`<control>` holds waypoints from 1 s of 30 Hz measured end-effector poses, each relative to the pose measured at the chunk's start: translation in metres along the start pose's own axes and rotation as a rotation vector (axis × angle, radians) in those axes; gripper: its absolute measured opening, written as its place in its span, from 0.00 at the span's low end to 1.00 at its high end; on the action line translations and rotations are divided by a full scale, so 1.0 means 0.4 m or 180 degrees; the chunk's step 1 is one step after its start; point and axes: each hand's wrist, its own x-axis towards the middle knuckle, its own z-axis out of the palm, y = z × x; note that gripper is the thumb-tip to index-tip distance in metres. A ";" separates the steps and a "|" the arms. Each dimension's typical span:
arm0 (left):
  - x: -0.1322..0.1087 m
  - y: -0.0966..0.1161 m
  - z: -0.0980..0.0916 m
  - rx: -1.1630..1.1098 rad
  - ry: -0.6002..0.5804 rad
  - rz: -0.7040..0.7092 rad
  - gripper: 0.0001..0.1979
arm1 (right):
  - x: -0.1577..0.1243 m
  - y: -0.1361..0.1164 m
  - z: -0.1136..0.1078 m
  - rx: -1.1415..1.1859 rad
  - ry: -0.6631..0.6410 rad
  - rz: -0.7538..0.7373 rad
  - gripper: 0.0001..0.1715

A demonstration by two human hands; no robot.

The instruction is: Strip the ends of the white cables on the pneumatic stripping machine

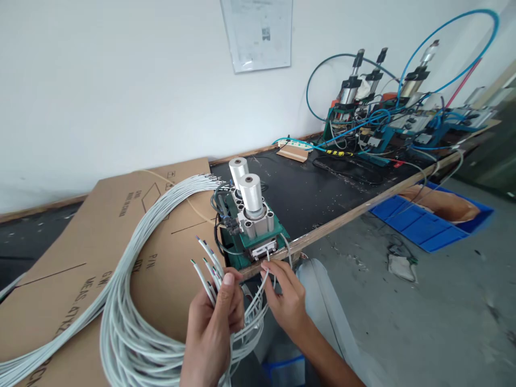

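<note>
Left hand [213, 322]: lower middle of the frame, fingers clenched round a bunch of cables [133, 258], thumb pressed on top.
Cables: white, many, looping from the lower left up over the cardboard [52, 269] and back down into the left fist; several stripped ends fan out just above the thumb, showing small coloured cores.
Right hand [286, 301]: just right of the left hand, thumb and forefinger pinching one wire [267, 258] at its tip.
Wire: white, its end held at the front opening of the press [252, 228], touching or nearly touching it; which cannot be told.
Press: small green-based unit at the table [322, 188] edge, middle of the frame, with two upright silver cylinders on top and thin black and white leads at its side.
Cardboard: flattened brown box lying on the left half of the table, under the cables.
Writing on cardboard: "MEAS" and "P/N" can be read, printed sideways; the other lines are too small or skewed to make out.
Wall sheet [258, 32]: upper middle, covered in clear film; its print is too small to read.
Table: black top with a wooden edge, running to the upper right.
Far machines [382, 118]: upper right, cylinders and looping blue hoses.
Bin [435, 220]: blue, on the floor at right, below the table edge.
</note>
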 end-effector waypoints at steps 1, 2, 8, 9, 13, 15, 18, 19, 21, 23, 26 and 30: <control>0.002 0.003 0.003 0.0000 0.0017 0.0002 0.24 | 0.001 0.003 0.002 0.0010 0.0003 0.0017 0.18; 0.004 0.006 0.005 0.0004 0.0035 0.0009 0.25 | 0.001 0.006 0.004 0.0014 0.0002 0.0031 0.18; 0.008 0.010 0.019 0.0032 0.0007 0.0017 0.25 | 0.009 0.026 0.013 -0.0010 -0.0005 -0.0031 0.17; 0.008 0.008 0.020 0.0032 -0.0015 0.0008 0.24 | 0.011 0.029 0.014 -0.0026 0.0005 -0.0048 0.17; 0.009 0.000 0.019 0.0015 -0.0025 -0.0004 0.22 | 0.013 0.035 0.015 -0.0046 -0.0048 -0.0050 0.18; 0.008 -0.003 0.018 0.0022 -0.0006 0.0005 0.22 | 0.013 0.034 0.014 -0.0039 -0.0063 -0.0059 0.18; 0.005 -0.003 0.018 0.0053 -0.0044 -0.0011 0.23 | 0.015 0.032 0.013 -0.0051 -0.0027 -0.0099 0.18; 0.003 -0.002 0.018 0.0057 -0.0053 -0.0010 0.23 | 0.016 0.032 0.013 -0.0058 -0.0020 -0.0109 0.18; 0.001 -0.001 0.018 0.0056 -0.0057 -0.0006 0.22 | 0.019 0.032 0.014 -0.0067 -0.0023 -0.0115 0.18; -0.001 0.000 0.017 0.0052 -0.0066 -0.0010 0.23 | 0.022 0.034 0.014 -0.0063 -0.0027 -0.0109 0.18; -0.004 0.000 0.015 0.0050 -0.0084 -0.0027 0.23 | 0.021 0.038 0.015 -0.0035 -0.0051 -0.0104 0.18; -0.005 0.001 0.013 0.0053 -0.0040 -0.0049 0.24 | 0.013 0.045 0.017 -0.0026 -0.0104 -0.0092 0.19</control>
